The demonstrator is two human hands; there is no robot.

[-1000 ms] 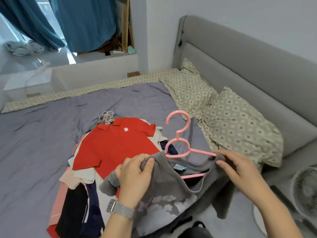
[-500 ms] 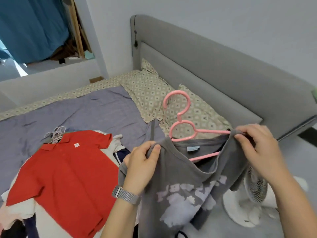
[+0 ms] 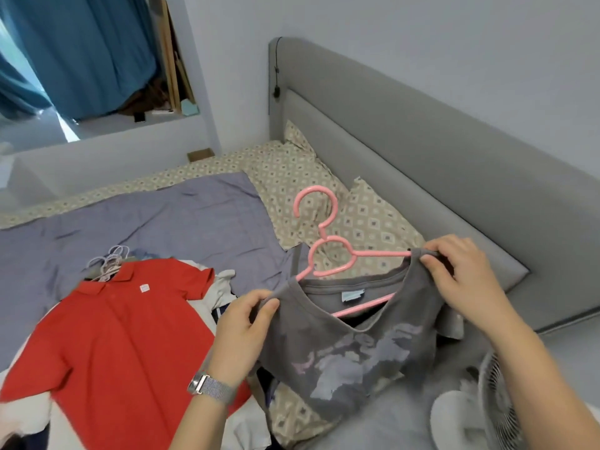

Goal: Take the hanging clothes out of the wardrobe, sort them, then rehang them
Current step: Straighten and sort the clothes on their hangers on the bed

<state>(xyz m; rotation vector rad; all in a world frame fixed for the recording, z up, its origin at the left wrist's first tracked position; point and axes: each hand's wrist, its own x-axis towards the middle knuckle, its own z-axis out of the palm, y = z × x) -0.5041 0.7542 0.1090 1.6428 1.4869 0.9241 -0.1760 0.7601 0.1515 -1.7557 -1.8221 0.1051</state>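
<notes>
Grey printed T-shirt (image 3: 350,345) hangs on a pink hanger (image 3: 324,251). Left hand (image 3: 242,332) pinches one shoulder, right hand (image 3: 464,280) the other, above the bed (image 3: 181,216).

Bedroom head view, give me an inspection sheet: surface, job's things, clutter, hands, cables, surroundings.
Surface: bed with a purple-grey cover and patterned pillows.
Job's things: grey T-shirt held up on a pink hanger; red polo shirt on top of a clothes pile on the bed, with pale hanger hooks at its collar.
Clutter: nothing seen beyond the pile.
Hands: left hand grips the T-shirt's left shoulder; right hand pinches the other shoulder over the hanger arm.
Cables: thin dark cord on the headboard's edge.
Surroundings: grey headboard, blue curtains, white fan at lower right.
</notes>
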